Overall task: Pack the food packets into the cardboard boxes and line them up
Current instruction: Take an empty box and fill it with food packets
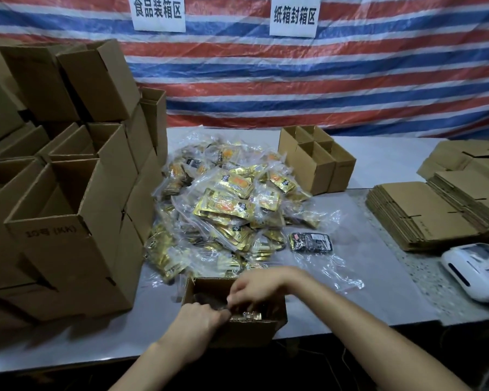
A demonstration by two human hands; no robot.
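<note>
Left hand (198,320), right hand (256,286) — both pinching packets (246,316) inside box (239,333) at table edge (96,358)

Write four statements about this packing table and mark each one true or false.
1. The left hand and right hand are both at the open box on the table's near edge. True.
2. The pile of food packets lies right of the flattened cartons. False: it lies left of them.
3. A dark packet lies just right of the pile. True.
4. The stacked boxes at the left are closed on top. False: their tops are open.
</note>
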